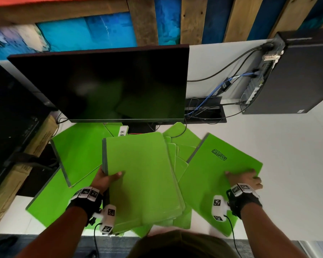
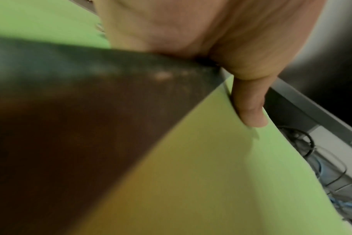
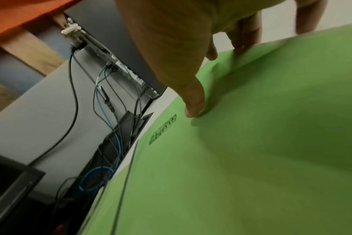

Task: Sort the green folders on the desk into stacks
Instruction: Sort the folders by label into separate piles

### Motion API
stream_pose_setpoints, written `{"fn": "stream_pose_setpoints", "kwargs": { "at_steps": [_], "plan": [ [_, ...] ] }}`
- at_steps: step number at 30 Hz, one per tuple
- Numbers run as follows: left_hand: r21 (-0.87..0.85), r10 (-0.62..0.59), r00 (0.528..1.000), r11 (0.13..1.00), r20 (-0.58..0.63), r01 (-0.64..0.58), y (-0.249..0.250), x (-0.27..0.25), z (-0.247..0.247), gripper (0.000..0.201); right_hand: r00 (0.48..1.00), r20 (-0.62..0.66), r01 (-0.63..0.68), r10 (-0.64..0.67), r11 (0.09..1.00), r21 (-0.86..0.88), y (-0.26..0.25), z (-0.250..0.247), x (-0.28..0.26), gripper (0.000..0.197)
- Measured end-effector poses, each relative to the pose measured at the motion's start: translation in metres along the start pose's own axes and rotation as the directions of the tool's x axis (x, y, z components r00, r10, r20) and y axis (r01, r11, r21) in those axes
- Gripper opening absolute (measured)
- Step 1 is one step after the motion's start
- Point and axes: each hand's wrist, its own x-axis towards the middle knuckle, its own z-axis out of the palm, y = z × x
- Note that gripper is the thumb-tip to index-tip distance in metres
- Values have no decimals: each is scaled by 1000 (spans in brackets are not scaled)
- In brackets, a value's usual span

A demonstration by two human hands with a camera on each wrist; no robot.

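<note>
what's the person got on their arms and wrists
Bare forearms, no sleeves. Each wrist wears a black strap topped by a row of white blocks printed with black square-pattern tags. A white camera unit with the same tags hangs at the left wrist, another at the right, each trailing a thin black cable.
</note>
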Motion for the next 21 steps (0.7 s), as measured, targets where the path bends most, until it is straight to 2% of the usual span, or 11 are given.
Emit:
{"fn": "stream_pose_setpoints", "kwargs": {
  "at_steps": [2,4,6,7,10,13,17,21],
  "plan": [
    [14,-47,999,999,-8,47,-6,2,-1,39,998,-1,-65,65,990,129,-5,-2,8,95],
    [28,-62,998,998,-28,63,-11,6,-1,43,993,86,-103,80,941,323,-8,-7,20,87],
    [36,-59,998,998,-27,60,-11,8,0,44,984,180,-66,-7,918,391,-8,-12,30,65],
    [38,-63,998,997,-21,64,-12,9,-1,43,982,177,-12,-64,918,397,-8,-16,33,55],
    [16,-78,997,997,0,78,-11,9,-2,36,980,84,131,-182,899,417,-15,-28,33,36],
    [-3,-68,998,998,-17,68,-10,5,1,34,973,-33,217,-229,853,475,-21,-46,31,31],
    [11,-32,999,999,-29,33,-12,5,1,28,972,-97,235,-215,829,508,-21,-74,30,35],
    [-35,-25,999,999,-28,24,-11,2,3,39,970,-134,243,-203,806,540,-14,-101,31,36]
  ]
}}
